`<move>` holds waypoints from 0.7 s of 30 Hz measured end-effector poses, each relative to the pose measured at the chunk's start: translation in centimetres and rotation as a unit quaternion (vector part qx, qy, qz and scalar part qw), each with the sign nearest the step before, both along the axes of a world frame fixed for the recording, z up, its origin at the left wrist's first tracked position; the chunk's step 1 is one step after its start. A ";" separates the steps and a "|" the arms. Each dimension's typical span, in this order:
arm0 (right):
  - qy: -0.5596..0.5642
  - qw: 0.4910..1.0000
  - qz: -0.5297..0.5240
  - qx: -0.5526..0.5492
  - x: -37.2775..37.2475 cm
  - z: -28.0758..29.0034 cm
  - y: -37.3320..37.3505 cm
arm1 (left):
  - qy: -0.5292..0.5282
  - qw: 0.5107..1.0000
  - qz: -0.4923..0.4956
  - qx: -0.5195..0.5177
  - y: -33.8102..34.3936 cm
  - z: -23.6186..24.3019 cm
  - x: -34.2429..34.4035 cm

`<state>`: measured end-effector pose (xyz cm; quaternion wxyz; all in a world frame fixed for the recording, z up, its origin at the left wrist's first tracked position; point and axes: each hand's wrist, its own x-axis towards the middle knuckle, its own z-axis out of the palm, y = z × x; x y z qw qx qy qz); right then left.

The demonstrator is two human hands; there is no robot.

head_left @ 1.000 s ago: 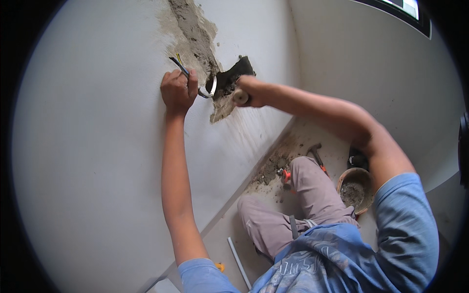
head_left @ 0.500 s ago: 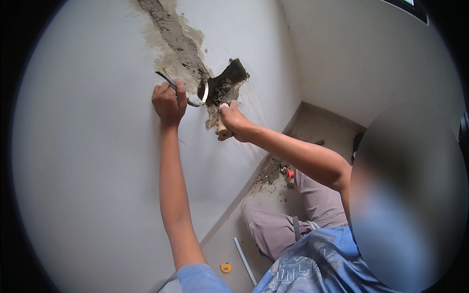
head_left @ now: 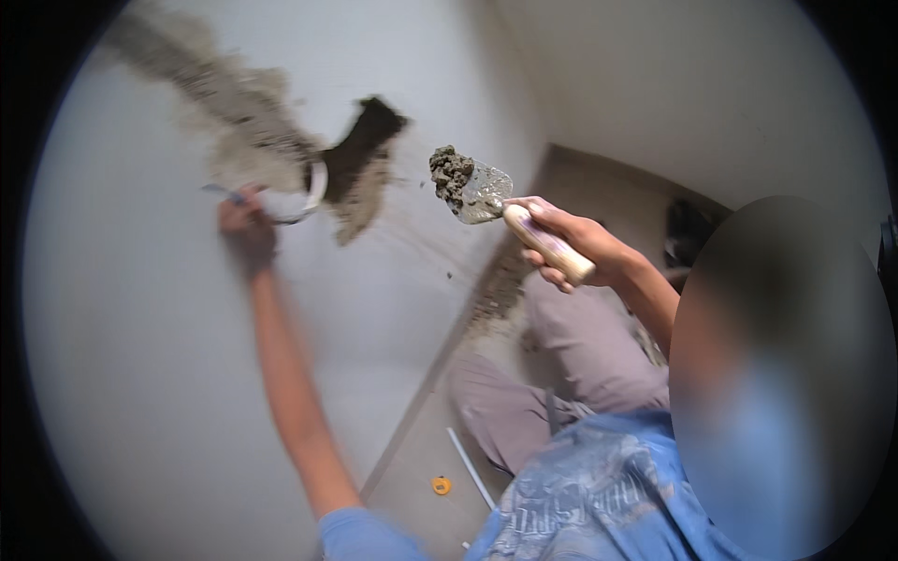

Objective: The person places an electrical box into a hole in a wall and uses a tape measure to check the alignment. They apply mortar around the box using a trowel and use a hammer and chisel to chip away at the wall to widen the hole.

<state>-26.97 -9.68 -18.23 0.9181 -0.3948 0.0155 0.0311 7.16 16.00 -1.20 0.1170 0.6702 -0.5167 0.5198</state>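
Observation:
My left hand, blurred, is closed on the bundle of electrical wires, whose pale loop curves out of the dark hole in the white wall. A rough, sandy groove runs diagonally up from the hole. My right hand grips the pale handle of a trowel, right of the hole. Its metal blade carries a crumbly grey lump of mortar.
Mortar debris lies along the wall's foot. An orange tape measure and a white pipe lie on the floor below. A second wall meets this one at right, with a dark object near it. A blurred oval hides the lower right.
My right hand has drawn the trowel away from the hole to the right, exposing the loaded blade. My left hand still holds the wires. The whole view has shifted and blurred.

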 end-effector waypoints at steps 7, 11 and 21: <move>0.227 0.894 -0.109 -0.370 -25.2 -4.9 -3.4 | 0.109 0.992 -0.034 -0.047 2.5 -2.2 5.9; 0.308 0.690 -0.107 -0.646 -31.4 -12.9 -1.7 | 0.219 0.969 -0.056 -0.096 7.0 -0.8 8.6; 0.128 0.717 -0.276 -0.628 -12.7 -2.2 -1.4 | 0.017 0.999 -0.034 -0.032 1.0 0.6 -1.2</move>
